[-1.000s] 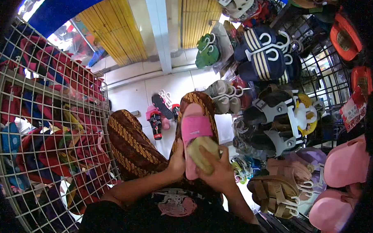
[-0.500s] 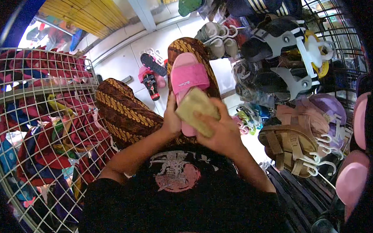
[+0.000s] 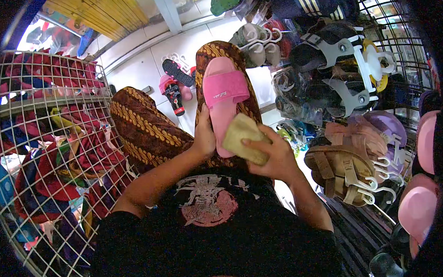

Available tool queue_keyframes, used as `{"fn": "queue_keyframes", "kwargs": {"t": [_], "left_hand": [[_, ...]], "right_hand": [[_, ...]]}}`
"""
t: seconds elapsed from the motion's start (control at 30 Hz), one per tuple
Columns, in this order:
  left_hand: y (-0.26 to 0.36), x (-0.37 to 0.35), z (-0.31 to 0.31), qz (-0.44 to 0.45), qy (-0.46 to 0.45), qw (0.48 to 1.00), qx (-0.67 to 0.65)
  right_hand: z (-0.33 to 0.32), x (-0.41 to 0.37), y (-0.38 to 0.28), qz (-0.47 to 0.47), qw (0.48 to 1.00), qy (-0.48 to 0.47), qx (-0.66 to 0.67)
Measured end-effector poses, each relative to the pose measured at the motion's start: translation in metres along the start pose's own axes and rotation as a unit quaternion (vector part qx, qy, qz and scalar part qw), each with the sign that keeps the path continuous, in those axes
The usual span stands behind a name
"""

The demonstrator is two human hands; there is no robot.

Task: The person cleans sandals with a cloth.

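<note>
A pink slide sandal (image 3: 226, 90) with a wide strap lies along my right thigh (image 3: 249, 98), its toe end pointing away from me. My left hand (image 3: 205, 133) grips the sandal's left edge near the heel. In my right hand (image 3: 274, 155) is a folded yellowish cloth (image 3: 243, 139), held between thumb and fingers. The cloth overlaps the right side of the sandal's heel part. Brown patterned fabric covers both of my legs.
A wire cage (image 3: 50, 147) of colourful cloth goods stands on the left. Sandals lie on the white tiled floor (image 3: 141, 70) ahead. To the right hang brown sandals (image 3: 342, 169), black-and-grey sandals (image 3: 327, 49) and pink footwear (image 3: 416, 209).
My right hand has moved the cloth slightly right and toward me, uncovering more of the footbed below the strap. The left hand keeps its hold on the sandal.
</note>
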State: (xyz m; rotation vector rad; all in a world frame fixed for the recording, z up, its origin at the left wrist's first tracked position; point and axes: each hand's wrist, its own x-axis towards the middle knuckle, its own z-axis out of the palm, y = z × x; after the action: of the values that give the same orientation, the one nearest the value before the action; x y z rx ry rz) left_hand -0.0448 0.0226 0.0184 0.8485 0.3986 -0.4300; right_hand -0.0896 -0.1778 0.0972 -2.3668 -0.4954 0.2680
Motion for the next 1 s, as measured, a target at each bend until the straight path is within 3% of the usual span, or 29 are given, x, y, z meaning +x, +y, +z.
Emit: {"fn": "queue_keyframes", "kwargs": {"t": [0.07,0.1,0.13,0.23,0.27,0.33,0.47,0.57,0.6,0.7,0.73,0.83,0.87,1.0], "left_hand": [[0.002,-0.005,0.010,-0.028,-0.011,0.997,-0.073],[0.003,-0.010,0.015,-0.045,-0.016,0.993,-0.108],[0.000,-0.012,0.011,-0.002,-0.024,0.999,-0.036],[0.014,-0.017,0.007,-0.087,-0.006,0.993,-0.075],[0.007,-0.012,-0.005,-0.075,-0.036,0.993,-0.082],[0.015,-0.014,0.005,-0.059,-0.009,0.997,-0.042],[0.028,-0.018,0.027,-0.068,0.059,0.996,0.008],[0.013,-0.011,0.006,0.043,0.016,0.989,0.142],[0.025,-0.017,0.018,-0.001,0.031,0.998,0.048],[0.013,0.001,0.002,-0.013,-0.052,0.992,-0.116],[0.014,-0.002,0.001,0.024,-0.028,0.998,-0.044],[0.038,0.002,-0.010,-0.053,-0.128,0.988,-0.062],[0.033,0.007,-0.020,-0.127,-0.133,0.971,-0.155],[0.013,0.017,-0.019,-0.024,-0.064,0.997,-0.043]], "right_hand": [[0.009,0.009,-0.006,0.034,0.996,0.083,0.009],[0.014,0.009,-0.012,0.025,0.997,0.076,0.003],[0.017,0.009,-0.017,0.016,0.997,0.072,-0.001],[0.015,-0.001,-0.021,0.036,0.999,0.001,0.013],[0.012,-0.007,-0.013,0.025,1.000,-0.013,0.013],[0.006,-0.008,-0.005,0.004,0.999,-0.039,-0.018],[0.032,-0.002,-0.005,0.041,0.996,0.066,0.039],[0.040,-0.001,0.002,0.007,0.997,0.079,0.024],[0.041,0.002,0.005,0.006,0.996,0.077,0.053],[0.044,0.011,0.002,0.001,0.995,0.094,0.046],[0.048,0.010,0.006,0.006,0.996,0.080,0.028],[0.051,0.011,0.008,0.003,0.995,0.096,0.032],[0.054,0.010,0.006,0.012,0.995,0.089,0.037],[0.046,0.017,0.003,0.023,0.997,0.071,0.028]]}}
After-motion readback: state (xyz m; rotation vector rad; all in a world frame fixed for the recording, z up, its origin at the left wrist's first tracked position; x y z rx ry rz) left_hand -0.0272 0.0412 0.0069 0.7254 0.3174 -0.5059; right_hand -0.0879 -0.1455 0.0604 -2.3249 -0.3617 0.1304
